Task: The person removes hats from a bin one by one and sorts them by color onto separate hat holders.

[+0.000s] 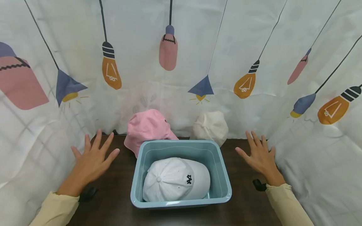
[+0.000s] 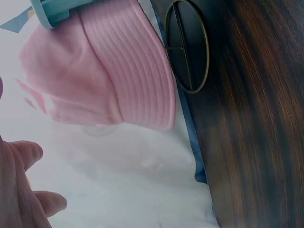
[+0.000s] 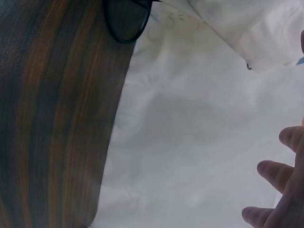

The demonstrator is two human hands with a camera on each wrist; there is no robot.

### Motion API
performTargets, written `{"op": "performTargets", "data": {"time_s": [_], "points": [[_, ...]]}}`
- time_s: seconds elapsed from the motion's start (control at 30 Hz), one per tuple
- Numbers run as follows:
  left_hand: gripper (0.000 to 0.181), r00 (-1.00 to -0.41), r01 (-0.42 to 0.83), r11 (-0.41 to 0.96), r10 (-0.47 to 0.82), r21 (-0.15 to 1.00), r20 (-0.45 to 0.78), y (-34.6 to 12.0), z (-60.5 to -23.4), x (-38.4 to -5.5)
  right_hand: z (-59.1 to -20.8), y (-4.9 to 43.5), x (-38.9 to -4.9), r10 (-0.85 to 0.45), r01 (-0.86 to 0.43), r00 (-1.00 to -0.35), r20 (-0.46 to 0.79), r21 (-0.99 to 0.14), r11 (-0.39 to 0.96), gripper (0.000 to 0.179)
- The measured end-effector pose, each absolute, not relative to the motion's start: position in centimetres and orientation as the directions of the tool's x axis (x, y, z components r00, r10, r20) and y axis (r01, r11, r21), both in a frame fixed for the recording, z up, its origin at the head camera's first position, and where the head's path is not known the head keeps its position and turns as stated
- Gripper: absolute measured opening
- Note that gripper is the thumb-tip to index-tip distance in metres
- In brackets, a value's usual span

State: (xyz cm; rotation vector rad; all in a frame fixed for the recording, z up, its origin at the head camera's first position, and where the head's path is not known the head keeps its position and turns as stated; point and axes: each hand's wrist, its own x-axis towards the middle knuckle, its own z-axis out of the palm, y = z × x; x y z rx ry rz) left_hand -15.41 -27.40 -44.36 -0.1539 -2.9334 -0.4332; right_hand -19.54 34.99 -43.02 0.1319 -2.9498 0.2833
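Note:
My left hand (image 1: 91,161) is spread over the dark table, to the left of a blue-green plastic basin (image 1: 135,185). On the other side my right hand (image 1: 260,157) is also spread, holding nothing. Inside the basin lies a white baseball cap (image 1: 169,179) with a dark monogram, its brim to the right. A pink hat (image 1: 148,125) stands behind the basin's left corner; the left wrist view shows the stitched brim (image 2: 133,61). Behind the right corner is a cream hat (image 1: 212,127), its lower part hidden by the basin. Both hands are apart from basin and hats.
White cloth (image 1: 141,37) printed with lamps and bulbs hangs behind and at both sides of the dark wooden table (image 1: 113,201). A thin oval metal frame (image 2: 206,42) shows beside the pink hat. A dark oval rim (image 3: 124,41) appears in the right wrist view.

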Motion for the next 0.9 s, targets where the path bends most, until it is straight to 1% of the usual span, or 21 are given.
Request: {"op": "performTargets", "data": {"time_s": [0.2, 0.43, 0.6, 0.67, 0.8, 0.9], "points": [[0.069, -0.98, 0.157, 0.927, 0.102, 0.341, 0.173, -26.4, -44.1, -14.5, -42.7, 34.8, -19.3, -0.095, -0.133, -0.977, 0.192, -0.196, 0.972, 0.09], [0.064, -0.97, 0.222, 0.853, 0.147, 0.473, 0.192, -24.1, -43.8, -13.6, -41.0, 33.2, -18.8, -0.189, -0.267, -0.932, 0.31, -0.234, 0.935, 0.081], [0.063, -0.951, 0.303, 0.728, 0.192, 0.616, 0.241, -22.3, -44.0, -13.0, -39.2, 31.0, -18.3, -0.225, -0.322, -0.911, 0.346, -0.255, 0.912, 0.075], [0.064, -0.948, 0.317, 0.672, 0.206, 0.669, 0.242, -21.5, -44.1, -12.8, -38.4, 29.9, -18.1, -0.239, -0.341, -0.905, 0.351, -0.264, 0.902, 0.073], [0.064, -0.953, 0.3, 0.587, 0.214, 0.752, 0.214, -20.1, -44.2, -12.3, -37.0, 27.6, -18.0, -0.282, -0.391, -0.888, 0.362, -0.274, 0.879, 0.069], [0.063, -0.957, 0.284, 0.549, 0.216, 0.786, 0.195, -19.2, -44.3, -12.1, -36.0, 25.7, -18.1, -0.33, -0.444, -0.863, 0.384, -0.261, 0.857, 0.068]]}}
